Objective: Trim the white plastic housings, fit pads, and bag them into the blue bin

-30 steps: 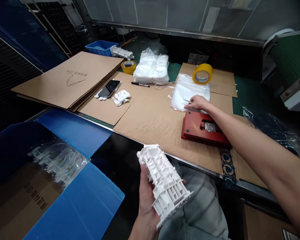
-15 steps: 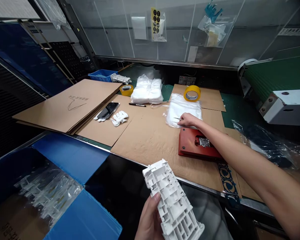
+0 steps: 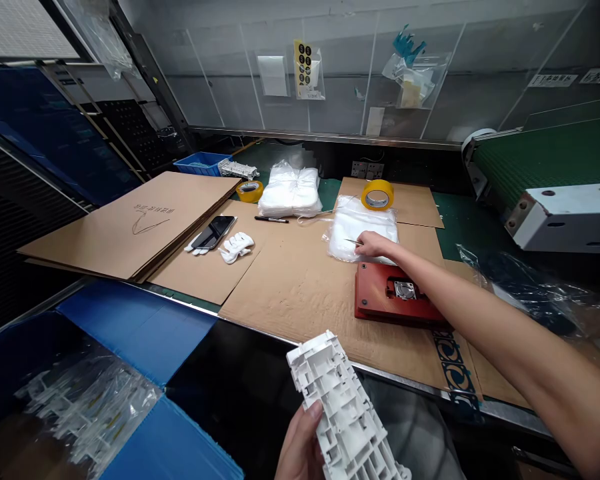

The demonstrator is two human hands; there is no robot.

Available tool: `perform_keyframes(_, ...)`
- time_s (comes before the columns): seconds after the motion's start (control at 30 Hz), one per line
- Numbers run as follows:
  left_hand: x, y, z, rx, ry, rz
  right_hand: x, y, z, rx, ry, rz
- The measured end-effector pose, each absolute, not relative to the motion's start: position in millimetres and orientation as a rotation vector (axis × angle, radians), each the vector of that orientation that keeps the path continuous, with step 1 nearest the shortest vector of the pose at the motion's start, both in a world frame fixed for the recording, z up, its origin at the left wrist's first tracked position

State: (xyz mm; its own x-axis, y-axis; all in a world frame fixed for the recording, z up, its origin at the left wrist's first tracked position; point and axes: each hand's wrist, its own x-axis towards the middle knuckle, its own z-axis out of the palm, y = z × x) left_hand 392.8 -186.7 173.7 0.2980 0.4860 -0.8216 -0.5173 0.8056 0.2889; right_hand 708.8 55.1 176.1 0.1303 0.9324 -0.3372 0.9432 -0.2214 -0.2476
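Observation:
My left hand grips a white ribbed plastic part low in the view, in front of the table edge. My right hand reaches across the table with its fingers closed on thin metal tweezers, resting on a stack of clear plastic bags. A red fixture block with a metal insert lies just under my right forearm on the brown cardboard sheet.
A yellow tape roll sits behind the bags, another bag stack and a second tape roll further left. A phone, white gloves and a pen lie on cardboard. A blue bin with bagged parts is lower left; a green conveyor is right.
The view has tilted upward, showing more of the back wall. My left hand with the white part has sunk lower in the view. My right hand stays on the bags with the tweezers.

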Motion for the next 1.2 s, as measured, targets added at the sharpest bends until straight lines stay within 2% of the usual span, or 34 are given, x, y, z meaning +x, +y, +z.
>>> perform_keyframes(0.53,385,-187,158,0.032,0.942,0.713,746,62,188,2.822,1.894,-0.958)
perform_keyframes(0.93,379,-183,164,0.075,0.874,0.724,756,28,253,3.414,2.077,-1.487)
perform_keyframes(1.07,378,-190,173,0.019,0.873,0.682,721,-9,264,3.312,2.202,-1.703)
perform_keyframes(1.2,375,-201,178,0.092,0.665,0.755,651,-80,248,2.909,2.196,-2.022)
